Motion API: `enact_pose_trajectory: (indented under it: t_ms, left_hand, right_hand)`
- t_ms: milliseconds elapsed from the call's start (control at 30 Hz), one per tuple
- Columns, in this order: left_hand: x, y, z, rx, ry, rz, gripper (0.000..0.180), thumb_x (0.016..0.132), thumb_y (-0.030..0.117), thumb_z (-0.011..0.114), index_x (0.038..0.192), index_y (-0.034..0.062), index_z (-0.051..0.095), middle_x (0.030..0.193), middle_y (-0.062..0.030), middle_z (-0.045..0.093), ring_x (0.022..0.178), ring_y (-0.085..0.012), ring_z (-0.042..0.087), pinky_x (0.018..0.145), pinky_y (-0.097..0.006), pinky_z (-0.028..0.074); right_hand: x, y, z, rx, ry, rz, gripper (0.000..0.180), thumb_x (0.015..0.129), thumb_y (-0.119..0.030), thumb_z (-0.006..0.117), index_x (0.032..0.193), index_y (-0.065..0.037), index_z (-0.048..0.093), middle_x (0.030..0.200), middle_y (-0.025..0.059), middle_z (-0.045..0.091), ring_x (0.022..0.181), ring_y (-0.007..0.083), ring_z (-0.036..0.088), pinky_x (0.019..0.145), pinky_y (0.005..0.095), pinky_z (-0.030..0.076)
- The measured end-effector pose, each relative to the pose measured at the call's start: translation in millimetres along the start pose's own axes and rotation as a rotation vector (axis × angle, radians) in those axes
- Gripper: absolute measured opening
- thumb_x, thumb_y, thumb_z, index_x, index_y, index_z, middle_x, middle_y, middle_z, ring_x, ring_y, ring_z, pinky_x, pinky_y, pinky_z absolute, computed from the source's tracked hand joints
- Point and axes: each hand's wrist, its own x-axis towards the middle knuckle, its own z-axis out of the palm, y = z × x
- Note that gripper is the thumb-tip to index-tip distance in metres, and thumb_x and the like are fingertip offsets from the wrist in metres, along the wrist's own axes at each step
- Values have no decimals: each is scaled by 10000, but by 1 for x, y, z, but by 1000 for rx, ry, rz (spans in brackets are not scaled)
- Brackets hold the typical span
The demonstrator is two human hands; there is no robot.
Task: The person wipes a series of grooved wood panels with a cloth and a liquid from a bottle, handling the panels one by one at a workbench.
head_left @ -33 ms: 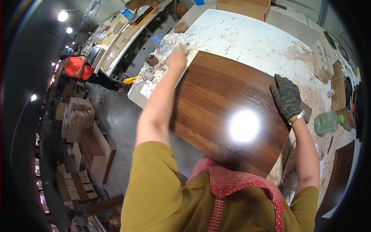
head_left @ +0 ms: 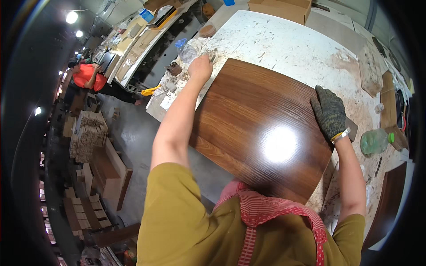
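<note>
Beyond our left hand (head_left: pixel 200 67), a clear plastic bottle (head_left: pixel 186 51), a small dark jar (head_left: pixel 174 68) and scraps of paste crowded the bench corner, so we saw little room to pass there. Between our hands the glossy brown panel (head_left: pixel 259 128) lay bare and open, and the white, smeared bench top (head_left: pixel 293 48) past it stayed free up to a cardboard box (head_left: pixel 279 9). Just right of our gloved right hand (head_left: pixel 329 113), a green bottle (head_left: pixel 375 141) and wood offcuts (head_left: pixel 389 111) blocked the way.
</note>
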Motion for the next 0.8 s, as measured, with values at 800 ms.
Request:
enact_pose_trajectory:
  t_ms: [800]
  left_hand:
    - [-91,-104,-49,45,35,-106,151,818,183,534,805,39,578,792,-189,622,769,-356,608,677,-458,473]
  right_hand:
    - [1,1,10,-53,19,-39,456,927,-354,433,1229,-20,507,1120,221,574,1027,347,550,903,422,418]
